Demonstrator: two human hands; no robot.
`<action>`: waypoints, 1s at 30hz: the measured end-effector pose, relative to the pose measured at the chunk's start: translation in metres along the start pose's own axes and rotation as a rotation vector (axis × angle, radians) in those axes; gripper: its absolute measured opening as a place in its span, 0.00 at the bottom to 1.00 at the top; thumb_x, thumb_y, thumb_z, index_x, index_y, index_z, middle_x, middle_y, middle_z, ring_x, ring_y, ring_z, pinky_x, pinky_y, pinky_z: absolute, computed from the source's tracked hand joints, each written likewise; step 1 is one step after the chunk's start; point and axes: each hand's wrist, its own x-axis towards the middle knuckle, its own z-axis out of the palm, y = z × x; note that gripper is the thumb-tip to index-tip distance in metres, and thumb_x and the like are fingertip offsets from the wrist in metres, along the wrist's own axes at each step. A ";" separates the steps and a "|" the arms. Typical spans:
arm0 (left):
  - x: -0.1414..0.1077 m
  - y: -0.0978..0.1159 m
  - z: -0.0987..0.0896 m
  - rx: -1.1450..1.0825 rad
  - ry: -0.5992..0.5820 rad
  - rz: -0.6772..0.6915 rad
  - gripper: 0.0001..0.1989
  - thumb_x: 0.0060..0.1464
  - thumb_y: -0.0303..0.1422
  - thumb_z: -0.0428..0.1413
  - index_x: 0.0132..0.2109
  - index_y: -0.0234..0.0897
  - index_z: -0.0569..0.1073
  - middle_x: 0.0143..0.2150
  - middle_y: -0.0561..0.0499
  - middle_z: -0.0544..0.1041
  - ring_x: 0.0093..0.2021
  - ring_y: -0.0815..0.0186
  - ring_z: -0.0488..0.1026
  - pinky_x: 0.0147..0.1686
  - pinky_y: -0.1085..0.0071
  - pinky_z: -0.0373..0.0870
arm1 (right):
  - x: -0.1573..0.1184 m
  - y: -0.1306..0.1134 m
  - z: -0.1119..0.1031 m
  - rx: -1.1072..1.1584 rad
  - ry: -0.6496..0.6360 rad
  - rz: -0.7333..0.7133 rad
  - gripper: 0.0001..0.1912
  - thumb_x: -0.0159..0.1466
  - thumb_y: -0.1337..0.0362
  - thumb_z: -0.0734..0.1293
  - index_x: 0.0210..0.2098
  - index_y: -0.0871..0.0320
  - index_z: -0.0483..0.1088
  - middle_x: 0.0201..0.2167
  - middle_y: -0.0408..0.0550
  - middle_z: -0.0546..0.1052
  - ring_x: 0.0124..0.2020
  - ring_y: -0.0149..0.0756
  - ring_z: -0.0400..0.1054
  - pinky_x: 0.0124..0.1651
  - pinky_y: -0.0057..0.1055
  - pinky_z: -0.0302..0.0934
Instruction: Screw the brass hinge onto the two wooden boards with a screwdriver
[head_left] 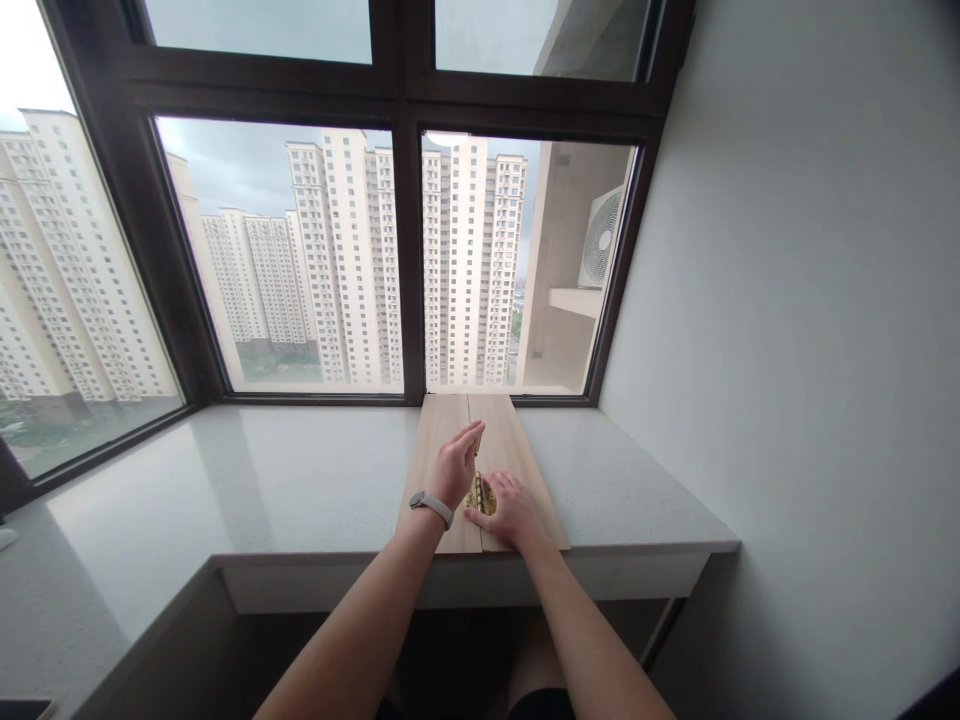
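Note:
Two pale wooden boards (442, 430) lie side by side, a narrow seam between them. Across that seam sits a round brass clasp (480, 494) with a ridged barrel down its middle. My right hand (514, 508) rests on the right board, fingers spread and thumb touching the clasp's lower edge. Just above and left of the clasp, my left hand (456, 468) is raised with its fingers together, pointing away. A small brass-coloured piece (478, 447) shows at its fingers; most of it is hidden, so its kind is unclear. A grey-banded watch (431, 507) is on my left wrist.
The boards lie on a white speckled counter (315, 480), reaching from its front edge to the window frame (412, 250). A plain wall (787, 300) closes off the right side. At the lower left, the counter (60, 600) turns toward me.

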 end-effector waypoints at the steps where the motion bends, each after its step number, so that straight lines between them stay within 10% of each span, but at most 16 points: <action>1: 0.000 0.000 -0.001 0.003 0.001 -0.002 0.18 0.71 0.32 0.47 0.61 0.42 0.74 0.61 0.45 0.76 0.61 0.59 0.74 0.60 0.56 0.75 | 0.000 0.000 0.000 -0.002 0.001 -0.002 0.47 0.58 0.30 0.63 0.65 0.56 0.66 0.66 0.58 0.67 0.68 0.54 0.56 0.70 0.46 0.47; 16: 0.004 -0.002 -0.008 0.092 0.026 -0.030 0.15 0.70 0.35 0.50 0.56 0.44 0.78 0.46 0.46 0.75 0.42 0.63 0.77 0.42 0.63 0.78 | -0.001 -0.001 -0.002 0.004 -0.028 0.013 0.47 0.59 0.31 0.63 0.66 0.55 0.64 0.67 0.57 0.65 0.70 0.54 0.54 0.71 0.47 0.45; 30: 0.005 0.002 -0.006 0.110 -0.040 0.012 0.22 0.70 0.26 0.42 0.63 0.45 0.72 0.59 0.46 0.76 0.59 0.60 0.72 0.61 0.53 0.68 | 0.001 0.000 0.000 0.006 -0.029 0.007 0.47 0.58 0.32 0.64 0.66 0.56 0.65 0.67 0.58 0.66 0.69 0.55 0.54 0.71 0.48 0.46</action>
